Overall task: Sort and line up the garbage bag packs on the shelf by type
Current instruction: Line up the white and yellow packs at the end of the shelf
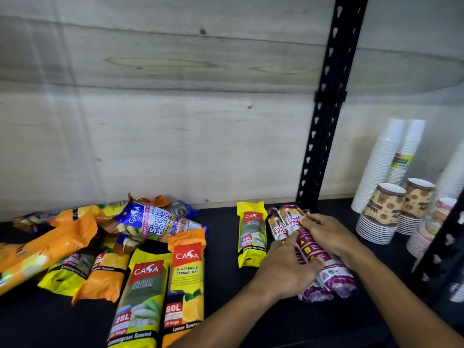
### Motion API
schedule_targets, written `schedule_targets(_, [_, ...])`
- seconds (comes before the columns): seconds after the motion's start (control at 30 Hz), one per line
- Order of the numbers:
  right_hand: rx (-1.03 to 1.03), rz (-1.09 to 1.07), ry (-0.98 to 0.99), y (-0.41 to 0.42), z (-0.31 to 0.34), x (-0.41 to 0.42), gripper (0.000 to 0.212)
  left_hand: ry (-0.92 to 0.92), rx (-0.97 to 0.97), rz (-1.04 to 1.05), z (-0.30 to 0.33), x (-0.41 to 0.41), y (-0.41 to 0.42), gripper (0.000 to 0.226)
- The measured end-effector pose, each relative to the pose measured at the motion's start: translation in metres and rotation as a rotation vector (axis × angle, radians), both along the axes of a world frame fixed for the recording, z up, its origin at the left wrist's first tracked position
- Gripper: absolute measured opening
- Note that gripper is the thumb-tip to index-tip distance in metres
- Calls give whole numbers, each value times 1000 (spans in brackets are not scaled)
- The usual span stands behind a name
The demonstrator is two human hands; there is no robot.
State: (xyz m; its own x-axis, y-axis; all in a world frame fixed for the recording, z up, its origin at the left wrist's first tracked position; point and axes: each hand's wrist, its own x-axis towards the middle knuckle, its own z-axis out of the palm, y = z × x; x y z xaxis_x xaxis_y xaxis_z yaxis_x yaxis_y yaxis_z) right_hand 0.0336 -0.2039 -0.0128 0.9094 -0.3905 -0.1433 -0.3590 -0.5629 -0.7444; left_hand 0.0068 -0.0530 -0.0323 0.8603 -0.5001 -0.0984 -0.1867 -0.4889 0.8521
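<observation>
Two purple drawstring bag packs (pixel 288 223) lie side by side on the black shelf (pixel 226 292), right of centre. My left hand (pixel 283 267) rests flat on their near left part, and my right hand (pixel 326 234) presses on them from the right. One yellow 25L pack (pixel 251 237) lies just left of the purple packs. Further left sit a second yellow 25L pack (pixel 140 300) and an orange 60L pack (pixel 185 280), side by side. Behind them is a loose heap with a blue singlet handle pack (pixel 155 222) on top of orange and yellow packs.
A black slotted upright (pixel 324 116) stands behind the purple packs. To the right are stacks of white paper cups (pixel 386 159) and brown printed cups (pixel 384 207). A pale wooden back panel (pixel 150 121) closes the shelf behind.
</observation>
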Motion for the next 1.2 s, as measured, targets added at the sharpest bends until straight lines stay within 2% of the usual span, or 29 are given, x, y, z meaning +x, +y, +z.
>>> schedule_targets(0.1, [-2, 47, -7, 0, 0, -3, 36, 45, -32, 30, 0, -2, -3, 83])
schedule_targets(0.27, [-22, 71, 21, -4, 1, 3, 38, 46, -74, 69, -4, -2, -10, 67])
schedule_targets(0.6, [-94, 94, 55, -16, 3, 17, 42, 19, -43, 81, -1, 5, -19, 72])
schedule_targets(0.7, [-244, 89, 50, -13, 5, 18, 41, 34, -31, 60, 7, 2, -3, 39])
schedule_targets(0.77, [-428, 49, -51, -7, 5, 17, 39, 16, -9, 61, 12, 1, 15, 23])
schedule_targets(0.83, [-588, 31, -203, 9, 5, 17, 44, -51, 68, 79, 17, -2, 43, 36])
schedule_targets(0.93, [-586, 94, -300, 52, 9, 17, 38, -241, 270, 153, 21, -3, 90, 47])
schedule_targets(1.03, [-543, 203, -191, 91, 3, 24, 50, -392, 460, 225, 19, -7, 136, 51])
schedule_targets(1.1, [-520, 236, -77, 110, -7, 29, 56, -424, 571, 215, 13, -10, 158, 56])
schedule_targets(1.2, [-597, 244, -30, 127, -21, 34, 55, -453, 635, 166, 5, -12, 176, 60])
